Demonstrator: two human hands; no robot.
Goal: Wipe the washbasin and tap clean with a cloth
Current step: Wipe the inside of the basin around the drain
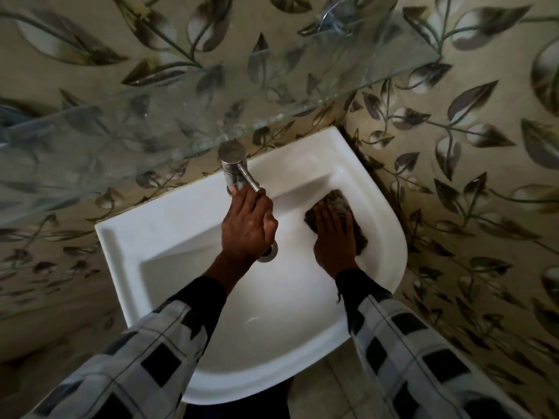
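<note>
A white corner washbasin (169,237) fills the middle of the view. A steel tap (234,167) stands on its back rim, its thin lever pointing toward me. My left hand (246,226) is curled around the tap's spout below the lever and hides most of it. Below that hand the metal drain (270,254) shows in part. A dark patterned cloth (340,204) lies against the basin's right inner wall, and my right hand (334,234) presses flat on it, fingers spread.
A glass shelf (181,116) juts out above the tap and the basin's back edge. Leaf-patterned tiled walls (469,146) meet in a corner behind the basin. Tiled floor (326,388) shows below the basin's front rim.
</note>
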